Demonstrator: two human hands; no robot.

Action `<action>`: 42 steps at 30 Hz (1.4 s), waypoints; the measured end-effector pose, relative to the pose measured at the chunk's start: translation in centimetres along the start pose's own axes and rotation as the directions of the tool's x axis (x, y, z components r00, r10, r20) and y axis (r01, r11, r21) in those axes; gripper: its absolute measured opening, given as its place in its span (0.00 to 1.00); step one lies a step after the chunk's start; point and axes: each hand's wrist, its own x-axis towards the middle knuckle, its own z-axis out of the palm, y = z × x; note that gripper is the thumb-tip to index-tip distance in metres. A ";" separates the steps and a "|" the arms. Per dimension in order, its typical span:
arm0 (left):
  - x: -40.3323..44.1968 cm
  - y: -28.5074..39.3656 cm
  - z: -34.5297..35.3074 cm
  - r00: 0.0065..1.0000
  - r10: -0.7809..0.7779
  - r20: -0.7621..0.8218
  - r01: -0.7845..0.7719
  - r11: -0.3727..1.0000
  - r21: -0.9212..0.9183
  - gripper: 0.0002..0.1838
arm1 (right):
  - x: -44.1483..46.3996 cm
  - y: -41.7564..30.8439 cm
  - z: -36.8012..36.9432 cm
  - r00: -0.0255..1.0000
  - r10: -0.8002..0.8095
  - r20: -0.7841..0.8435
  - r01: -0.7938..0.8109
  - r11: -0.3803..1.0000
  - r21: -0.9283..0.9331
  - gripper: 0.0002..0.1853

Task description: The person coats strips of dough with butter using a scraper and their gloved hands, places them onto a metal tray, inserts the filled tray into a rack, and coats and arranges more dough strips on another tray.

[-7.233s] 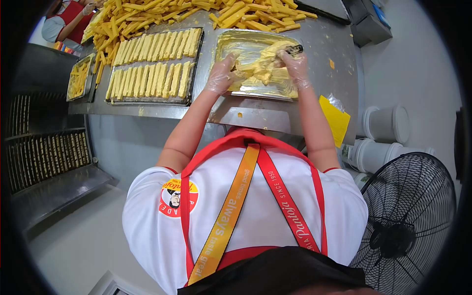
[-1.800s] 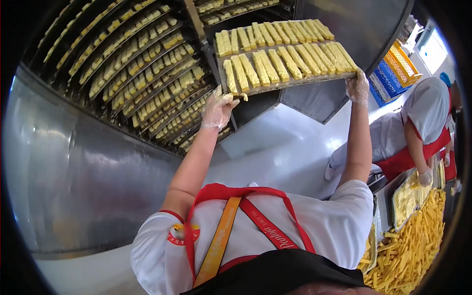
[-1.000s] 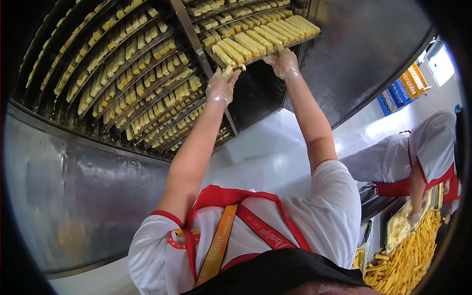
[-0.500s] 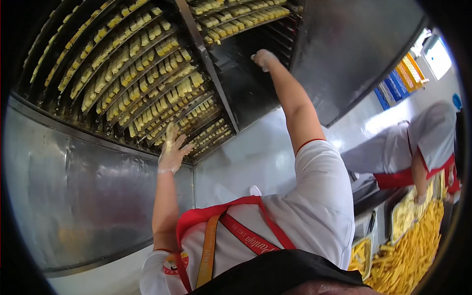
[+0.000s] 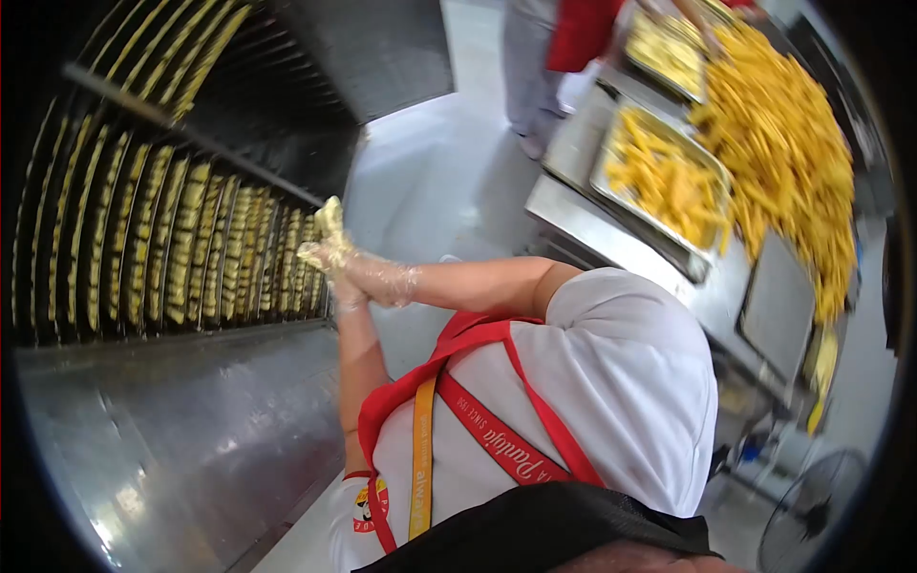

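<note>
- The left hand (image 5: 340, 285) and right hand (image 5: 377, 276) are brought together, partly overlapped; each is gloved and smeared with yellow paste. No tray is seen gripped; finger closure cannot be told.
- Beside them, the rack (image 5: 107, 92) is loaded with many trays of pale strips (image 5: 191, 229); much is judged done there.
- In its other section, more strips (image 5: 181, 57) are held beside dark rails (image 5: 277, 57); that section is judged only part-filled.
- On the bench (image 5: 592, 224), yellow sticks (image 5: 669, 181) are held in a metal pan (image 5: 650, 222).
- Beyond, a large heap (image 5: 783, 143) is judged left to be handled.
- Farther, a paste-filled pan (image 5: 666, 57) is attended by a co-worker (image 5: 581, 33).
</note>
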 end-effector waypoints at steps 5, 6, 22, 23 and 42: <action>-5.6 3.1 11.8 0.930 0.105 0.353 -0.157 0.980 0.124 0.38 | -8.5 -4.5 -5.8 0.925 0.015 -0.380 0.146 0.909 0.390 0.18; -6.4 3.9 13.8 0.901 0.125 0.416 -0.199 0.970 0.139 0.37 | -9.2 -4.1 -8.5 0.905 -0.025 -0.424 0.214 0.889 0.405 0.16; -43.2 21.6 55.9 -0.223 0.064 0.973 -0.438 0.885 -0.159 0.44 | -76.5 -12.2 -30.4 -0.161 -0.191 -0.968 0.577 0.778 -0.250 0.17; -47.0 20.4 59.1 -0.282 0.176 0.943 -0.350 0.896 -0.272 0.44 | -83.6 -12.1 -29.9 -0.254 -0.307 -0.917 0.538 0.743 -0.398 0.18; -47.7 14.1 88.3 0.382 0.568 0.729 -0.524 0.783 -0.335 0.35 | -121.9 -10.6 -22.1 -0.305 -0.267 -0.914 0.184 0.925 -0.332 0.21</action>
